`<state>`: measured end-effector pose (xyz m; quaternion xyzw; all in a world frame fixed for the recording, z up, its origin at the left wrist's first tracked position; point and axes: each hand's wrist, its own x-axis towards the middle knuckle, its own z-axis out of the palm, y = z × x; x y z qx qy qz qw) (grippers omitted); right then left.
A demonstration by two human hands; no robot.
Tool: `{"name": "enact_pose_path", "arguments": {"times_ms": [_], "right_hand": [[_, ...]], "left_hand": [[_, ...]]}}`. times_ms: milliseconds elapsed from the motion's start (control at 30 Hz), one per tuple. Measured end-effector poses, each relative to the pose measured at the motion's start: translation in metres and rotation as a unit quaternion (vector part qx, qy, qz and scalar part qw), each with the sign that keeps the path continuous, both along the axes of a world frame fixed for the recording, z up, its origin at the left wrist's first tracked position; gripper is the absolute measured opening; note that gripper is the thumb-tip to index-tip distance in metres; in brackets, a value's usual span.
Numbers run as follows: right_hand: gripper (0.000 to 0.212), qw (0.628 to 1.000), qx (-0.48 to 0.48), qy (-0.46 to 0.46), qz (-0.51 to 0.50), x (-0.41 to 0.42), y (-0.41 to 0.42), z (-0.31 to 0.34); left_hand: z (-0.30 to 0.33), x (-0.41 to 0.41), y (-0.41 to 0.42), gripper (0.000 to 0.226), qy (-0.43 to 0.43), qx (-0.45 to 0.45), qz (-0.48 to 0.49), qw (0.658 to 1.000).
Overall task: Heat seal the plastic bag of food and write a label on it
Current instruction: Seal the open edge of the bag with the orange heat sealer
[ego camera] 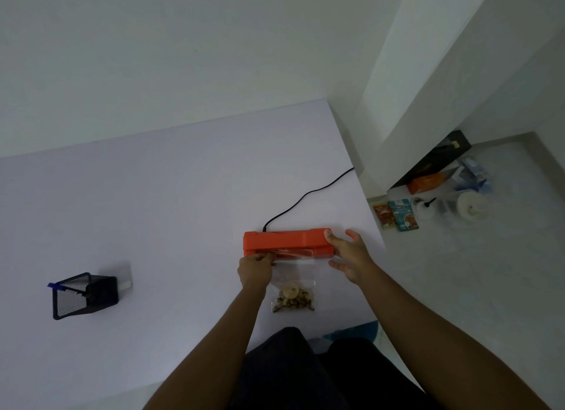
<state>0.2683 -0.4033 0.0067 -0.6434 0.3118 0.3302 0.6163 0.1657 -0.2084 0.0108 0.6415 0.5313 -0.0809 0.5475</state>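
Note:
An orange heat sealer (284, 240) lies on the white table (159, 214), its black cord (308, 195) trailing back to the right. A clear plastic bag (293, 287) with brown food pieces at its bottom lies in front of it, its open top tucked into the sealer's jaw. My left hand (255, 270) pinches the bag's top left corner at the jaw. My right hand (348, 253) rests at the sealer's right end, thumb on top of it and fingers spread, holding nothing I can make out.
A black mesh pen holder (84, 296) with a blue-tipped pen stands at the table's left. On the floor to the right lie food packets (397, 214), an orange box (426, 181), a black box and white containers. My dark-clothed legs are below the table edge.

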Motion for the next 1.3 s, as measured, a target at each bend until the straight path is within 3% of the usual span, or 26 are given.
{"name": "enact_pose_path", "arguments": {"times_ms": [833, 933, 1067, 1167, 1300], "right_hand": [[0.090, 1.000, -0.009, 0.003, 0.015, 0.000, -0.003, 0.002], [0.076, 0.996, -0.059, -0.042, 0.049, 0.002, -0.003, 0.008], [0.042, 0.962, -0.164, -0.185, 0.118, 0.005, -0.002, 0.019], [0.026, 0.960, -0.120, -0.217, 0.132, 0.005, 0.010, 0.043], [0.025, 0.955, -0.041, -0.244, 0.163, 0.002, 0.038, 0.089]], "left_hand": [[0.002, 0.001, -0.001, 0.021, 0.001, -0.002, 0.009, 1.000], [0.002, 0.002, -0.002, 0.023, 0.001, -0.001, 0.008, 1.000], [0.002, 0.004, -0.003, 0.023, -0.005, 0.002, 0.007, 1.000], [0.003, 0.005, -0.004, 0.025, -0.006, 0.005, 0.012, 1.000], [0.004, 0.005, -0.004, 0.025, -0.006, 0.000, 0.023, 1.000]]}}
